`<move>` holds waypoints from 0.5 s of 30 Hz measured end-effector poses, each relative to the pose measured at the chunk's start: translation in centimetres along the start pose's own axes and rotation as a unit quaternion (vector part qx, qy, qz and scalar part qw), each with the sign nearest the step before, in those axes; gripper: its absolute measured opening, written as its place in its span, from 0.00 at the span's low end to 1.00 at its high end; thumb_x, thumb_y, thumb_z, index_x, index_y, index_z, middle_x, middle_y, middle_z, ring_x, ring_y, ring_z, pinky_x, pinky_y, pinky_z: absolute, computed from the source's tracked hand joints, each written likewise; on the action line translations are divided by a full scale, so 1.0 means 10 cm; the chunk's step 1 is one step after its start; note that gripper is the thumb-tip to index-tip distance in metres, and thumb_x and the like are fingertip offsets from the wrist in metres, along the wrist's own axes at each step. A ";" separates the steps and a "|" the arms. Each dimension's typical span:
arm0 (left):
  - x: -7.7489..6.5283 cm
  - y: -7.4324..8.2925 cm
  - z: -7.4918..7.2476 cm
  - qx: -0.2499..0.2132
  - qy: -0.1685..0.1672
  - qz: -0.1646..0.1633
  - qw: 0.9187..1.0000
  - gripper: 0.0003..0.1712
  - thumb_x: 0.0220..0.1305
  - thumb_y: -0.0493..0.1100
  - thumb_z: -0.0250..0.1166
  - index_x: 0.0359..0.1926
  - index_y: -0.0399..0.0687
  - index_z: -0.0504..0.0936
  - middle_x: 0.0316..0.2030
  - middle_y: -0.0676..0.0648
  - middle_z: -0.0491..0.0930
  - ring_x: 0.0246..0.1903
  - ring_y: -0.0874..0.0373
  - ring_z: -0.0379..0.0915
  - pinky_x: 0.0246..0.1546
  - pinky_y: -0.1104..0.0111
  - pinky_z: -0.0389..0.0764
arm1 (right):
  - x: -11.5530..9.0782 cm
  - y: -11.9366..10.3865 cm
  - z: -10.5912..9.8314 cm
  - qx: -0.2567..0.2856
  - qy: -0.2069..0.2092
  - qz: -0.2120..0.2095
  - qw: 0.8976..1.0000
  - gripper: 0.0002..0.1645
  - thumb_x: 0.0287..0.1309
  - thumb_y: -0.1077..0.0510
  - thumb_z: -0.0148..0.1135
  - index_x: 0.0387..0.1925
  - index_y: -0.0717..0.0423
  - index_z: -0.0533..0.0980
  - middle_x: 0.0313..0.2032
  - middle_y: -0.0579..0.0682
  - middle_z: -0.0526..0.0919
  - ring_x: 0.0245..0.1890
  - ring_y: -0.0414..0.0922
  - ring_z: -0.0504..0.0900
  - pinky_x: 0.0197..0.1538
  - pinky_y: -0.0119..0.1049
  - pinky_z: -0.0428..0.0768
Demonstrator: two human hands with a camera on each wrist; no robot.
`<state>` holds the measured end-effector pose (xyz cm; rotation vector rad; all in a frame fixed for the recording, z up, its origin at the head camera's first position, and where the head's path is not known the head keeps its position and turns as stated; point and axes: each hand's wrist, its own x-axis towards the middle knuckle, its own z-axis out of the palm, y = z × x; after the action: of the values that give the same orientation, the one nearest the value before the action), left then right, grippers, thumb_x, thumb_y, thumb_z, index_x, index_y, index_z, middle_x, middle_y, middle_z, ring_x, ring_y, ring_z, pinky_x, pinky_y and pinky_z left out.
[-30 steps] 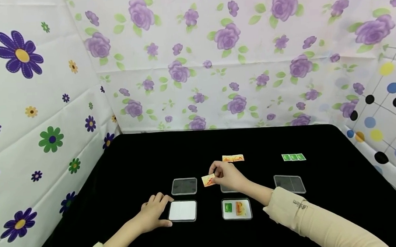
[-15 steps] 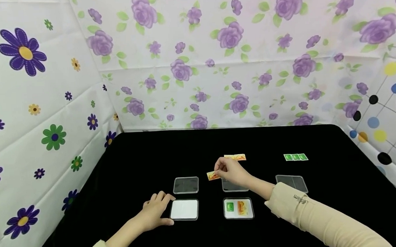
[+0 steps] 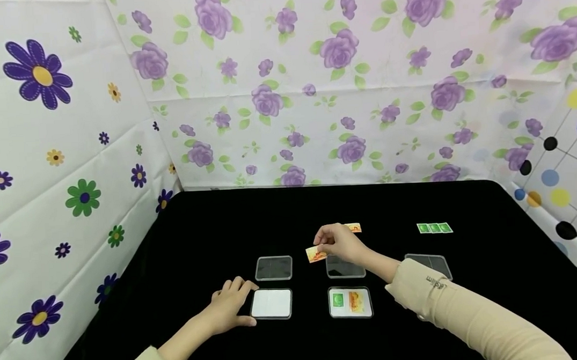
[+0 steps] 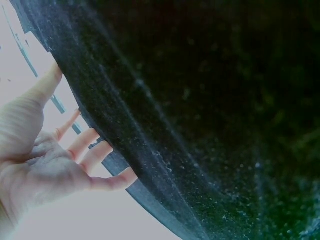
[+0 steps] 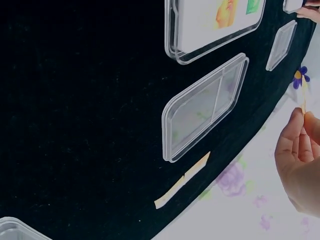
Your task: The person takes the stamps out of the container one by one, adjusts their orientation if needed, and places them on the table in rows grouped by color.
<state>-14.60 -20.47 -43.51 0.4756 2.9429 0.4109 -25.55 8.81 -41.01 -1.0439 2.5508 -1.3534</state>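
My right hand (image 3: 342,243) pinches a small orange-and-yellow picture card (image 3: 314,254) between thumb and fingers. It is held in the air, overlapping the clear lid (image 3: 345,270) of the middle column in the head view; the right wrist view shows the card (image 5: 304,92) nearly edge-on. Partly behind that hand lies a strip of orange cards (image 5: 184,180). My left hand (image 3: 230,307) rests with spread fingers at the left side of a clear case holding a white sheet (image 3: 271,303). To its right, another case (image 3: 351,314) contains a green picture and an orange picture on white.
Two more clear lids lie on the black cloth (image 3: 213,231): one lid (image 3: 274,268) behind the white-sheet case, another lid (image 3: 432,265) partly behind the right sleeve (image 3: 448,302). Several green cards (image 3: 434,228) sit in a row at the back right. Patterned curtains (image 3: 313,93) surround the table.
My right hand has moved slightly away from me with the orange card, whose face tipped from view and shows again. My left hand stays at the white-sheet case. The head view has shifted slightly.
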 end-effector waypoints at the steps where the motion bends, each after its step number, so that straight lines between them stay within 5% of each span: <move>1: 0.00 0.00 0.00 -0.001 -0.002 -0.002 1.000 0.37 0.41 0.52 0.75 0.53 0.46 0.71 0.45 0.45 0.70 0.47 0.48 0.66 0.46 0.38 0.70 | 0.01 0.01 0.00 0.002 -0.001 0.002 1.000 0.02 0.54 0.71 0.61 0.32 0.68 0.77 0.26 0.59 0.80 0.24 0.52 0.79 0.27 0.32 0.78; 8: 0.01 0.00 -0.01 0.003 -0.006 -0.005 1.000 0.37 0.42 0.52 0.75 0.53 0.47 0.71 0.46 0.45 0.70 0.48 0.48 0.66 0.47 0.38 0.70 | 0.10 0.04 -0.05 0.002 0.015 0.028 0.999 0.03 0.58 0.70 0.59 0.31 0.68 0.74 0.27 0.59 0.79 0.20 0.45 0.77 0.26 0.36 0.79; 15: 0.01 0.00 0.00 0.002 -0.003 0.000 1.000 0.37 0.42 0.52 0.75 0.53 0.46 0.71 0.45 0.45 0.70 0.47 0.48 0.66 0.47 0.38 0.70 | 0.22 0.09 -0.09 0.001 0.045 0.042 0.998 0.02 0.57 0.70 0.59 0.29 0.66 0.75 0.24 0.58 0.77 0.17 0.38 0.72 0.22 0.27 0.73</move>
<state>-14.64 -20.44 -43.51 0.4773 2.9377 0.4036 -28.06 8.51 -40.64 -0.8829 2.6242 -1.4112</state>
